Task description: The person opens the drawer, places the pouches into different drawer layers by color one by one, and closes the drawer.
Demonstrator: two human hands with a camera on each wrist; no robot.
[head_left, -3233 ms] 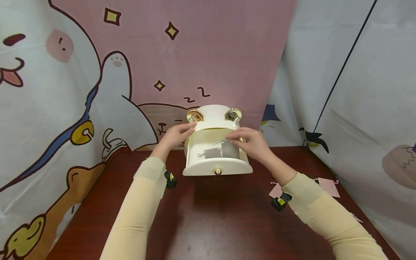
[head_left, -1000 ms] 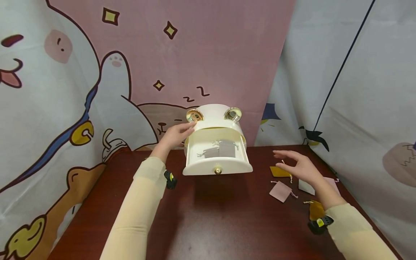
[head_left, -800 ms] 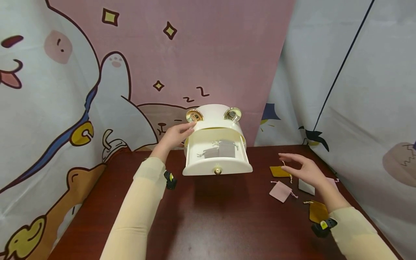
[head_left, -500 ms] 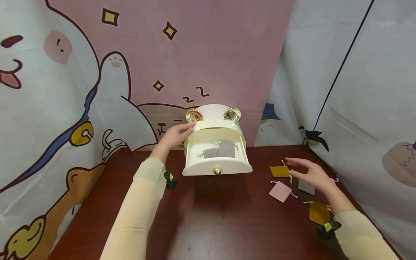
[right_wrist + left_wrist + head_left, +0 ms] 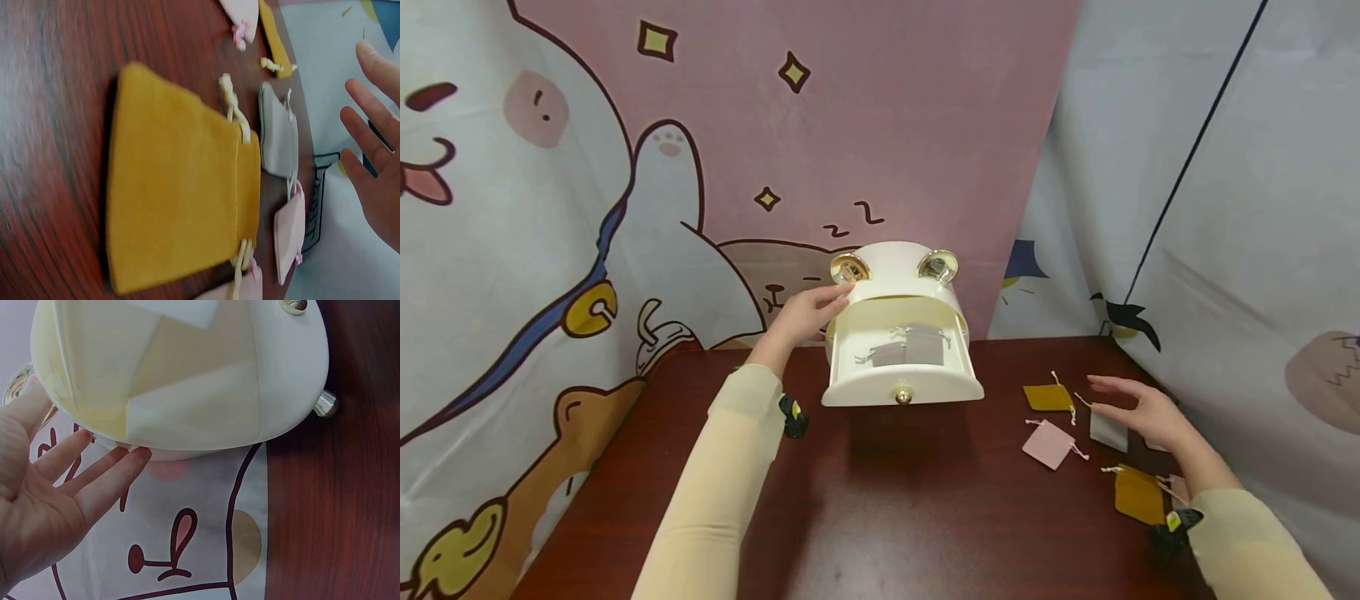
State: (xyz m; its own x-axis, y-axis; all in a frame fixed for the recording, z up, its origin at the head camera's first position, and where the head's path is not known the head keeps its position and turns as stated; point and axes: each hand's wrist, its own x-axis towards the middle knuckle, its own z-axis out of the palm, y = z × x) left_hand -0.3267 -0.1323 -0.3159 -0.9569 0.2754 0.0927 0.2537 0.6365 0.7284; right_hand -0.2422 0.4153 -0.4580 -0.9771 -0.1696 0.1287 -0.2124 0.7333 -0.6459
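Note:
A cream alarm-clock-shaped box (image 5: 893,260) with two gold bells stands at the back of the table, its drawer (image 5: 861,388) pulled out. Two grey drawstring pouches (image 5: 923,345) lie inside. My left hand (image 5: 801,318) touches the box's left side; in the left wrist view the fingertips (image 5: 140,454) meet its rim, fingers extended, thumb near a bell. Over to the right, my right hand (image 5: 1150,414) hovers with spread fingers and nothing in them, overlapping a grey pouch (image 5: 1108,431) on the table. In the right wrist view those fingers are apart from the pouches.
Around the right hand lie a mustard pouch (image 5: 1048,397), a pink pouch (image 5: 1048,444), a nearer mustard pouch (image 5: 1138,495) and partly covered pink ones. Cartoon-printed cloth (image 5: 925,125) hangs behind and beside the dark red table (image 5: 880,517).
Earlier my right hand pinched a grey pouch at the drawer; that pouch now lies inside. Since then the hand has moved right and toward me over the loose pouches. My left hand stays put.

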